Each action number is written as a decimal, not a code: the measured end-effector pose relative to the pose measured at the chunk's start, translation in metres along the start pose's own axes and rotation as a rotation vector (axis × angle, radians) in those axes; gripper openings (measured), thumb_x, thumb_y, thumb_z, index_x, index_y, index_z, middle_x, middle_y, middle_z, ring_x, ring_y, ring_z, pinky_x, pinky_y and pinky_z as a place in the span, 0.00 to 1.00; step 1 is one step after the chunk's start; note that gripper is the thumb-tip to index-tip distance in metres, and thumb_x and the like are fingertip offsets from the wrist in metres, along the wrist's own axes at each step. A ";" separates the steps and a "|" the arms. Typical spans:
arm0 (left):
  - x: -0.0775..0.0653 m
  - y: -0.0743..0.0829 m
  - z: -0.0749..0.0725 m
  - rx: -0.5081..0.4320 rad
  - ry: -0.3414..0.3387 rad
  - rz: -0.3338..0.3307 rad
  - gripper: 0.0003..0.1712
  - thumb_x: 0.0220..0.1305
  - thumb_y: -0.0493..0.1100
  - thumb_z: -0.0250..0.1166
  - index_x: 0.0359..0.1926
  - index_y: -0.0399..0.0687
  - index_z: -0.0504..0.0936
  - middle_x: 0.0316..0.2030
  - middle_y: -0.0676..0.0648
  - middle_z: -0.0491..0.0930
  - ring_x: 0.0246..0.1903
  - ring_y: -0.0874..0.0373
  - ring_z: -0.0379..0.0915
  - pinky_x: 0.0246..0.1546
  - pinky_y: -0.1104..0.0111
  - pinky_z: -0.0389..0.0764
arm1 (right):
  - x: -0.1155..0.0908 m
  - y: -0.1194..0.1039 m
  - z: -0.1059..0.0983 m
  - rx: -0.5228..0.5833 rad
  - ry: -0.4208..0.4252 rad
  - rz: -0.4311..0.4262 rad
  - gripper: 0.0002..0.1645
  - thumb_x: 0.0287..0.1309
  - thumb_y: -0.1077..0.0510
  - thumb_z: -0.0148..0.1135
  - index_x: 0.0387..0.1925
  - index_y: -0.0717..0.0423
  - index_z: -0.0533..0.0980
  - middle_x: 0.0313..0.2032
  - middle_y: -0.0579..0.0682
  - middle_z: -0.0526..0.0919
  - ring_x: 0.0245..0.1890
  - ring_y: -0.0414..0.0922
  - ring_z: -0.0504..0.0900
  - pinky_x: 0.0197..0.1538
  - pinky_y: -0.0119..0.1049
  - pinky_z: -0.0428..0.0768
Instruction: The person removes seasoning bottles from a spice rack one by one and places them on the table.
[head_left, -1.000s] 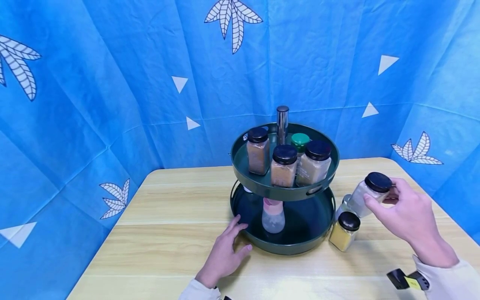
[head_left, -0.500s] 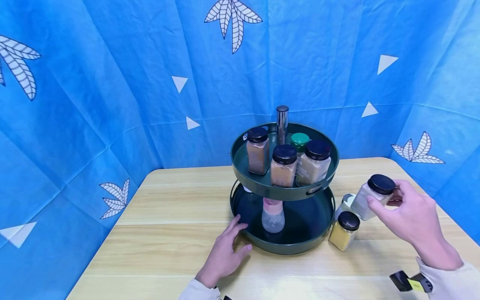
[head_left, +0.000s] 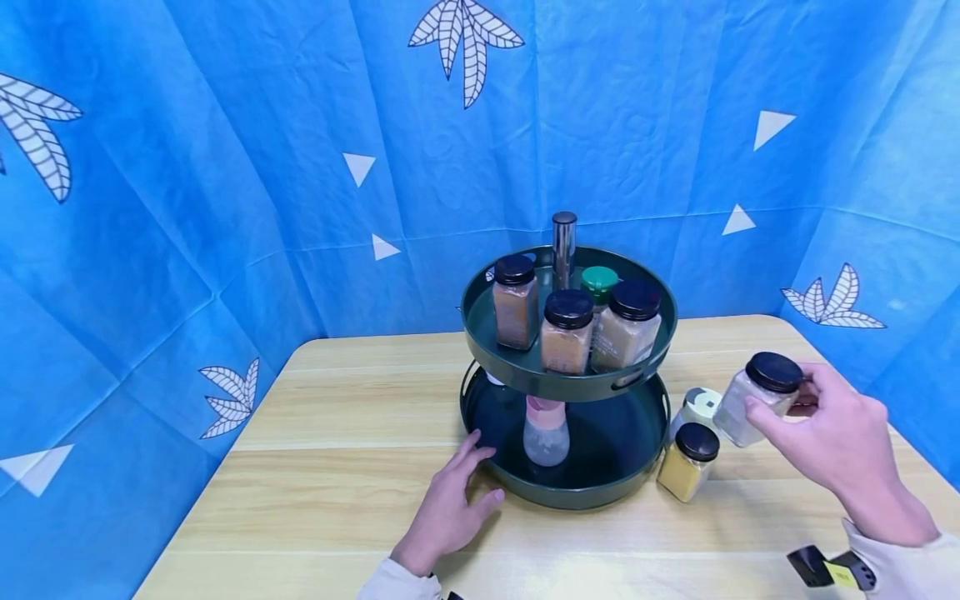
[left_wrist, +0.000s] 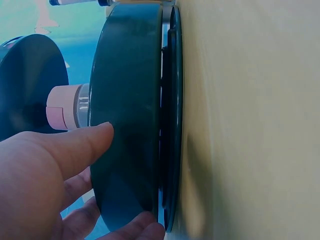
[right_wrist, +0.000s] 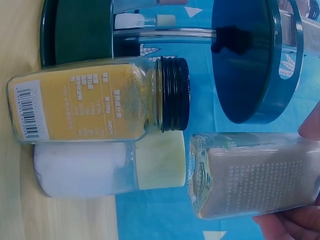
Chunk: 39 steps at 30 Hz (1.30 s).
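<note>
Your right hand (head_left: 847, 450): thumb and fingers pinching one square, clear-glass, black-lidded jar of greyish powder (head_left: 735, 410), raised over the pale wood-grain table (head_left: 352, 483). Your left hand (head_left: 448, 512): loosely spread, touching one round, dark-green, two-tier tray (head_left: 577, 498), lower wall.

Dk-grn two-tier rack (head_left: 577, 388) stands out vs. bright-blue drape (head_left: 225, 125), printed w/ wht triangles & blk-veined wht leaves.
Grey-filled jar (head_left: 748, 408) wears blk lid, wht print; mustard-yel jar (head_left: 682, 477) has blk lid, wht print, blk-&-wht barcode; wht-filled bottle (right_wrist: 80, 170) w/ pale yel-grn cap; clear bottle (head_left: 547, 443), pink top. Brn jar (head_left: 516, 312), orange-tan jar (head_left: 566, 348) & beige jar (head_left: 624, 340), all blk-lidded; grn-capped jar (head_left: 599, 283); silver post (head_left: 563, 254), dk tip. Pale wood-grain table (head_left: 337, 475); off-wht sleeves (head_left: 911, 567); blk wristband (head_left: 808, 566) w/ yel tag.
</note>
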<state>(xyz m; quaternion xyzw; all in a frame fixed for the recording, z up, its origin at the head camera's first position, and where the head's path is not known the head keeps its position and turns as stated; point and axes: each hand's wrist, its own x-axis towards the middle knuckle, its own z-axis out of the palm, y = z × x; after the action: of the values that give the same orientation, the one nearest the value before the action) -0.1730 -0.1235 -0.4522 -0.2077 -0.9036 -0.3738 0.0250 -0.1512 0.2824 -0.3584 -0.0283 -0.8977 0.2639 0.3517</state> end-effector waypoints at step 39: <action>0.000 -0.001 0.000 -0.016 0.004 0.009 0.29 0.59 0.43 0.66 0.61 0.45 0.70 0.71 0.40 0.55 0.65 0.39 0.58 0.62 0.44 0.66 | -0.010 0.011 0.001 -0.038 -0.100 0.045 0.25 0.37 0.55 0.71 0.35 0.66 0.71 0.22 0.59 0.79 0.20 0.40 0.69 0.24 0.39 0.66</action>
<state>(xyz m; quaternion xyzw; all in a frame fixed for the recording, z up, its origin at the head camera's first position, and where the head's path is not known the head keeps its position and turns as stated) -0.1733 -0.1238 -0.4532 -0.2114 -0.8996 -0.3813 0.0268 -0.1460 0.2889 -0.3710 -0.0421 -0.9182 0.2557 0.2996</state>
